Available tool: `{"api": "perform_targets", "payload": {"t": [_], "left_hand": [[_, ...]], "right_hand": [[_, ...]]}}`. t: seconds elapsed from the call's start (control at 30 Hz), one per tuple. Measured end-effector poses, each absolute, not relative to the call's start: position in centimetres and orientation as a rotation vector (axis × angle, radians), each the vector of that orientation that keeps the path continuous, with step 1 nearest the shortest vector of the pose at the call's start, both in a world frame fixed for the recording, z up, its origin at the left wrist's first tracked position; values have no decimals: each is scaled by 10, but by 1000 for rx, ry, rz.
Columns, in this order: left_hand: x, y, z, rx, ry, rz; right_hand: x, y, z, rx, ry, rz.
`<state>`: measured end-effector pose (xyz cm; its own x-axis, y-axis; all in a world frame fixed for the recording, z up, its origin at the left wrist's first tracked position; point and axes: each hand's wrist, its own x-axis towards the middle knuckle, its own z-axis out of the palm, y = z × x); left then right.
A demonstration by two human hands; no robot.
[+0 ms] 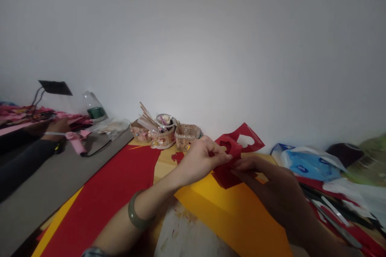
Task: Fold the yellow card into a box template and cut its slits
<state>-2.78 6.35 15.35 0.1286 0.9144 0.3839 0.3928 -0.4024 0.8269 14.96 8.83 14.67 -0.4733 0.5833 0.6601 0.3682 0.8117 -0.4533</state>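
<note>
A piece of red paper (229, 172) with cut-out holes is held up between my two hands, above the table. One hole near its upper right corner shows the pale wall through it. My left hand (202, 156), with a green bangle on the wrist, pinches the paper's left side. My right hand (273, 186) grips its lower right edge between thumb and fingers. Beneath them lies a sheet of yellow paper (232, 213), partly over a stained whitish board (183, 231). A large red sheet (108, 196) is spread to the left.
Decorated baskets (163, 138) holding sticks and small items stand against the wall. On the right are a blue plastic packet (313, 164), red scraps and scissors (337, 225). At left, another person's hands (57, 128) work beside a pink glue gun (75, 142) and a bottle (94, 106).
</note>
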Motion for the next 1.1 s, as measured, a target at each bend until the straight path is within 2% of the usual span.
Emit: {"api": "perform_targets", "payload": {"t": [0.63,1.1], "left_hand": [[-31,63,157,1550,1236,1084],[-34,63,156,1553,1211,1074]], "right_hand": [[153,92,143,-594,-2232,256],[152,90,147,-474,-2259,195]]}}
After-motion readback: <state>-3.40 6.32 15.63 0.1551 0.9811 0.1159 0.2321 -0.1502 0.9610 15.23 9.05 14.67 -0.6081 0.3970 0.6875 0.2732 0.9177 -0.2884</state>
